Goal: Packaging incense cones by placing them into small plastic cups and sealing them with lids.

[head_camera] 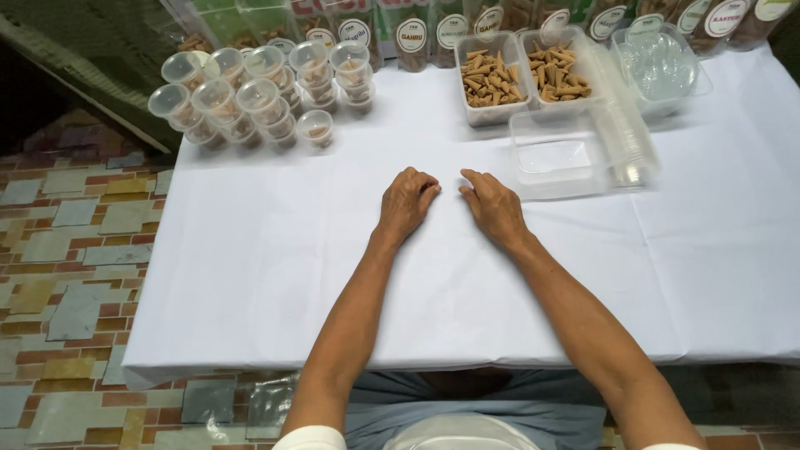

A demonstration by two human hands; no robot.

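My left hand (406,202) rests palm down on the white tablecloth (250,250), its fingers curled loosely and holding nothing. My right hand (494,207) lies beside it, a small gap apart, also flat on the cloth with nothing in it. Just beyond the right hand stands an empty clear plastic tub (554,156). Two clear tubs of brown cone-shaped pieces (492,79) (558,71) sit further back.
Stacks of small lidded clear cups (250,96) holding a few brown pieces stand at the back left. A stack of clear lids (629,137) lies next to the empty tub; another clear container (662,67) is behind. Labelled pouches (408,33) line the far edge. Tiled floor lies left.
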